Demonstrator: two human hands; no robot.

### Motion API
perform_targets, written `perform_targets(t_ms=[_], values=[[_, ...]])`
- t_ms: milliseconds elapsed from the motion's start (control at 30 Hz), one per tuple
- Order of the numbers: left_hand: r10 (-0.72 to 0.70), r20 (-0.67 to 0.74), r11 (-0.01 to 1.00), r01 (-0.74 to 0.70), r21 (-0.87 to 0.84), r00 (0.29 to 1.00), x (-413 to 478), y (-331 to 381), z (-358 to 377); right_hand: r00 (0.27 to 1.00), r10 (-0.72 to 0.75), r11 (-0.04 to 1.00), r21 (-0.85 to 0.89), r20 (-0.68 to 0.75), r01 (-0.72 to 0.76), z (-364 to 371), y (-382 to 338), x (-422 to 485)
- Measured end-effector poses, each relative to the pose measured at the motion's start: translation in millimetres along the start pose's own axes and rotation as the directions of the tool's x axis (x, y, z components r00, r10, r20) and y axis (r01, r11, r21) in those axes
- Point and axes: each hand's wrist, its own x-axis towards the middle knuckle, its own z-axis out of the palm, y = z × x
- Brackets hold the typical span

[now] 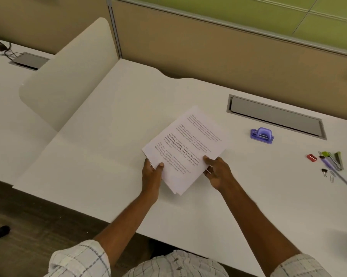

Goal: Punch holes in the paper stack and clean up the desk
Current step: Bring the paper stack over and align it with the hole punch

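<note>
Fingers (160, 166) gripping paper stack (185, 144), white desk (100, 156)

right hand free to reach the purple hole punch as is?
Probably not yet: the right hand grips the paper stack with the left hand. The desk between it and the hole punch looks bare.

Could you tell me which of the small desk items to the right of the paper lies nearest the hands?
The purple hole punch; the red sharpener, pens and clips lie farther right.

The paper stack (185, 146), at the centre of the frame, carries printed paragraphs, one in bold; the words are too blurred to read.
</note>
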Motion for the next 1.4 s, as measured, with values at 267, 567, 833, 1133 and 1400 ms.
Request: perform_targets(t_ms=[267, 567, 833, 1133, 1400], values=[[-0.116, 0.213, 0.971, 0.065, 0.231, 0.97, 11.8, 4.8, -13.1, 0.998, -0.065, 0.997, 0.031, -0.001, 0.065, -74.5, -52.7, 3.5], [-0.221, 0.412, 0.911, 0.036, 0.411, 0.884, 8.6, 12.8, 25.1, 0.998, -0.016, 0.905, -0.425, 0.055, 0.038, -151.3, -86.1, -6.8], [-0.255, 0.45, 0.876, 0.007, 0.482, 0.856, -1.3, 5.4, 101.6, 0.996, 0.036, 0.868, -0.496, 0.086, 0.012, -220.0, -113.5, -7.2], [-0.357, 0.332, 0.868, 0.178, 0.463, 0.873, -23.5, -25.5, 184.7, 0.995, 0.023, 0.887, -0.461, 0.102, 0.027, -295.3, -147.4, 17.4], [-0.415, 0.243, 0.821, 0.246, 0.515, 0.876, -24.3, -32.4, 225.5, 0.996, 0.042, 0.885, -0.467, 0.079, 0.0, -319.9, -157.3, 39.6]])
